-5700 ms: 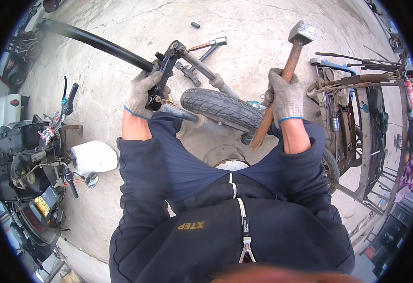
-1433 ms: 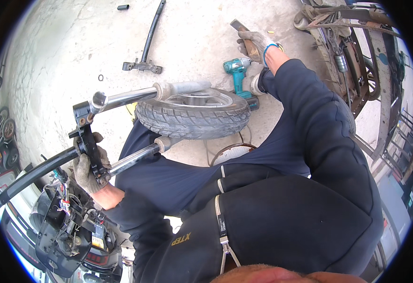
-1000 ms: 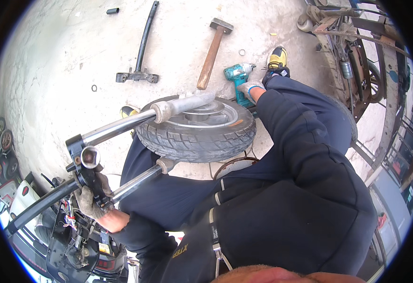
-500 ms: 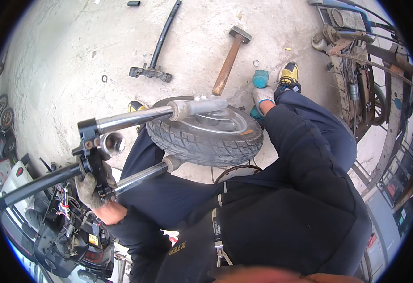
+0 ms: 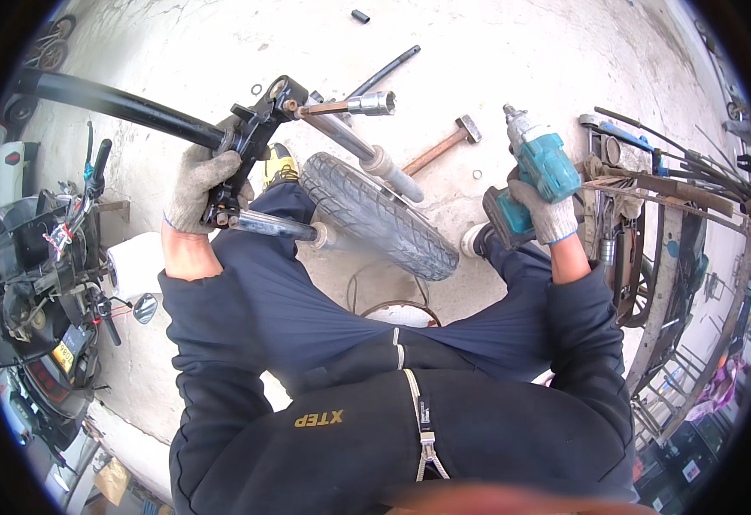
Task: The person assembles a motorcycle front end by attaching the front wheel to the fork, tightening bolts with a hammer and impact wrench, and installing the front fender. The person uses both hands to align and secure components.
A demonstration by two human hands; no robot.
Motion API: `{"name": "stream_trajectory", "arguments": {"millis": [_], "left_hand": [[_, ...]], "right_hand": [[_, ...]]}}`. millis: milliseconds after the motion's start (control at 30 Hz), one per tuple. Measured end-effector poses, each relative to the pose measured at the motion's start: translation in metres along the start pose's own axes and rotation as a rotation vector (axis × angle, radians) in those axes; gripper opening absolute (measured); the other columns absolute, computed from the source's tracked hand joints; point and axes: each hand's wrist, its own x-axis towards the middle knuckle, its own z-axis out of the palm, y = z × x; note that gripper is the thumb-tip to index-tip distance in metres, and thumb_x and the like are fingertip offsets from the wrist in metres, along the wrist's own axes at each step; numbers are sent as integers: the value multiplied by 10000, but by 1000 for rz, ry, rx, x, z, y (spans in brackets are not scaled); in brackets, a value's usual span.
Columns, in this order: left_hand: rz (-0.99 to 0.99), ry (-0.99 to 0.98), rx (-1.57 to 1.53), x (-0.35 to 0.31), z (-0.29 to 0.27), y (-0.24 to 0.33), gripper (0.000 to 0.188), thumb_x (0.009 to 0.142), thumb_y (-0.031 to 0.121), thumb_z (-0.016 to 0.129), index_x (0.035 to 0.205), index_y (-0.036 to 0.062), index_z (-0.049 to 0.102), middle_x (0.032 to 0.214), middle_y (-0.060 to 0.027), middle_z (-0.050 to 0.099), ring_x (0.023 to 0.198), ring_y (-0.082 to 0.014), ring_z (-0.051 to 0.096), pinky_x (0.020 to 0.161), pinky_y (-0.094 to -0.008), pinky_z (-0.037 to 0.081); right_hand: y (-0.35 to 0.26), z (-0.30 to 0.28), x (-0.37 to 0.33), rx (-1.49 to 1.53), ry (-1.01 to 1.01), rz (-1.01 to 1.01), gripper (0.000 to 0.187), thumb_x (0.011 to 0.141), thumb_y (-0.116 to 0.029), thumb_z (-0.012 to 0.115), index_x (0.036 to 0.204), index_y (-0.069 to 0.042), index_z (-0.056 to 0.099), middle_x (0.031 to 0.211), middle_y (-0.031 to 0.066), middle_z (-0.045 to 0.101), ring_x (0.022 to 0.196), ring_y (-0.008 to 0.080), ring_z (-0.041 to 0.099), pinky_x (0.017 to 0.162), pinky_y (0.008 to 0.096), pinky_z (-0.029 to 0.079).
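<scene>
My left hand (image 5: 192, 187), in a grey knit glove, is closed around the black clamp (image 5: 255, 142) of a front fork, where a black steering tube (image 5: 127, 103) joins it. Two silver fork legs run from the clamp to a wheel with a treaded black tyre (image 5: 380, 215) between my legs. A shiny socket (image 5: 374, 104) on a hex shaft sticks out from the clamp's bolt side. Gripped by its handle in my gloved right hand (image 5: 554, 216) is a teal cordless impact wrench (image 5: 547, 163), nose pointing up and away, apart from the fork.
A wooden-handled hammer (image 5: 440, 150) and another black steering stem (image 5: 386, 70) lie on the concrete floor beyond the wheel. A rusty metal frame (image 5: 650, 206) with parts stands at right. Scooters (image 5: 49, 300) crowd the left. Behind the wheel sits a round container (image 5: 405, 311).
My right hand has lifted the impact wrench from low beside my shoe. The fork's clamp end has swung farther away from me, with my left hand still on it. The view has shifted.
</scene>
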Motion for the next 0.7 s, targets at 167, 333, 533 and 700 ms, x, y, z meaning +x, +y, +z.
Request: {"name": "stream_trajectory", "arguments": {"millis": [167, 333, 533, 700], "left_hand": [[9, 3, -26, -4, 0, -3, 800, 885, 248, 761, 1478, -155, 405, 1104, -294, 703, 584, -165, 729, 468, -225, 597], [-5, 18, -31, -1, 1, 0, 816, 879, 244, 777, 1462, -182, 398, 1099, -292, 705, 597, -170, 734, 480, -224, 598], [-52, 43, -15, 2, -2, 2, 836, 866, 234, 793, 1462, -195, 394, 1087, -286, 709, 584, -173, 729, 480, -231, 600], [-71, 51, 20, 4, -6, 1, 833, 859, 206, 785, 1467, -204, 389, 1087, -287, 712, 580, -179, 730, 475, -237, 601]], "right_hand": [[-56, 2, -30, -131, -127, -341, 274, 878, 46, 720, 1135, -43, 692, 968, 42, 710, 872, 136, 671, 782, 308, 563], [-96, -1, -27, -305, -174, -716, 444, 836, 47, 772, 1257, -76, 705, 1012, 23, 718, 913, 149, 673, 819, 328, 561], [-127, 8, -13, -289, -312, -684, 325, 822, -118, 845, 1131, -140, 750, 979, 9, 729, 864, 180, 676, 774, 333, 566], [-142, 2, 1, -582, -311, -864, 230, 864, -187, 838, 1078, -149, 761, 961, 2, 730, 842, 175, 677, 769, 325, 572]]}}
